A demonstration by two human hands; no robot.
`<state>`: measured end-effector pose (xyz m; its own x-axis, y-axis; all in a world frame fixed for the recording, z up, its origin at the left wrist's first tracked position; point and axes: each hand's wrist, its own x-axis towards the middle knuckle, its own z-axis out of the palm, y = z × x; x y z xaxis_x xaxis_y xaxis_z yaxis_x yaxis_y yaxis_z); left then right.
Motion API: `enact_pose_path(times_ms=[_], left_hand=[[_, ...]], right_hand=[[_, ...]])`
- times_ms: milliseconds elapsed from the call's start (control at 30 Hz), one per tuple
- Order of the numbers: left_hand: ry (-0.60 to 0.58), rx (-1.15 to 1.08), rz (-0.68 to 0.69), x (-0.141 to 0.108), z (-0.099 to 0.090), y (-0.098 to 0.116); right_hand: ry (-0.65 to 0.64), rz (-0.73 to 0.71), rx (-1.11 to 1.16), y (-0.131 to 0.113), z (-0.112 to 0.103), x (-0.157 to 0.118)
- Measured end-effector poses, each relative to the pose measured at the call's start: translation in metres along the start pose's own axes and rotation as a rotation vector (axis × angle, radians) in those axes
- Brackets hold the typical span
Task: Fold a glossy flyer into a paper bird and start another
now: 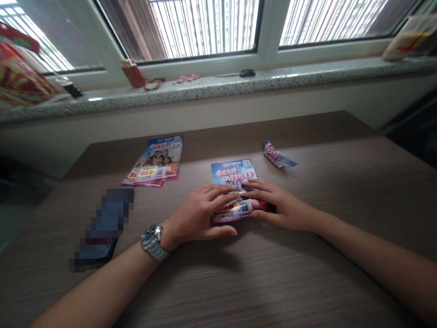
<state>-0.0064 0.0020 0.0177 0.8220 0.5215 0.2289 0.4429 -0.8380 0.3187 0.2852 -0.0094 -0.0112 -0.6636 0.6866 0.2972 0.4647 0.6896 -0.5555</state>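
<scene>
A colourful printed flyer (234, 173) lies on the wooden table (218, 282) in front of me, its upper part with a QR code uncovered. My left hand (203, 212) rests on its left side, fingers stretched across the print and thumb apart, with a metal watch on the wrist. From the right, my right hand (278, 205) lies over the flyer's right edge with spread fingers. Neither hand grips anything. The fingertips of both hands come close together near the middle of the sheet and hide part of it.
A stack of similar flyers (159, 159) lies at the back left, with a blurred-out dark phone-like object (104, 228) nearer me. A folded paper piece (278, 157) sits at the back right. Behind the table, the stone windowsill (205, 91) holds a red lighter-like item (133, 74) and scissors (247, 73).
</scene>
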Motion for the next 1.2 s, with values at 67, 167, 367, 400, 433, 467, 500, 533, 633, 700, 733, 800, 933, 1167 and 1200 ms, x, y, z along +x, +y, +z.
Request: enact_pose_path(times_ms=[67,167,367,400,433,467,500,533,633,700,733,800,933,1167,1200], left_hand=[[0.006,0.003,0.023,-0.0009,0.0024,0.0000],[0.022,0.031,0.025,-0.0030,0.0069,-0.0033],[-0.029,-0.015,0.023,-0.0051,0.0059,-0.0084],[-0.018,-0.024,0.027,-0.0049,0.0053,-0.0082],[-0.005,-0.032,0.032,-0.0046,0.0048,-0.0077],[0.007,-0.040,0.034,-0.0042,0.0044,-0.0072],[0.017,-0.049,0.032,-0.0037,0.0041,-0.0065],[0.026,-0.058,0.026,-0.0031,0.0039,-0.0058],[0.064,-0.070,-0.013,-0.0013,0.0030,-0.0038],[0.080,-0.065,-0.031,-0.0006,0.0025,-0.0029],[0.082,-0.061,-0.035,-0.0005,0.0023,-0.0026],[0.080,-0.048,-0.046,-0.0009,0.0022,-0.0023],[0.077,-0.030,-0.064,-0.0033,0.0042,-0.0030],[0.179,-0.081,-0.102,-0.0046,0.0107,-0.0025],[0.200,-0.096,-0.114,-0.0043,0.0108,-0.0020]], right_hand=[[0.001,0.016,0.024,0.0003,-0.0006,-0.0002],[0.000,0.025,0.032,0.0003,-0.0007,-0.0003],[0.011,0.017,0.031,-0.0006,0.0002,-0.0006],[0.010,0.015,0.034,-0.0006,0.0000,-0.0008],[0.009,0.013,0.038,-0.0007,-0.0004,-0.0011],[0.008,0.008,0.043,-0.0009,-0.0009,-0.0013],[0.008,0.002,0.049,-0.0012,-0.0015,-0.0015],[0.010,-0.006,0.058,-0.0017,-0.0022,-0.0016],[0.042,-0.017,0.086,-0.0041,-0.0038,-0.0010],[0.084,-0.010,0.099,-0.0056,-0.0045,0.0000],[0.103,-0.005,0.101,-0.0061,-0.0047,0.0005],[0.130,0.008,0.103,-0.0065,-0.0052,0.0017],[0.169,0.029,0.097,-0.0062,-0.0063,0.0032],[0.159,0.042,0.094,-0.0049,-0.0055,0.0030],[0.162,0.049,0.090,-0.0046,-0.0052,0.0030]])
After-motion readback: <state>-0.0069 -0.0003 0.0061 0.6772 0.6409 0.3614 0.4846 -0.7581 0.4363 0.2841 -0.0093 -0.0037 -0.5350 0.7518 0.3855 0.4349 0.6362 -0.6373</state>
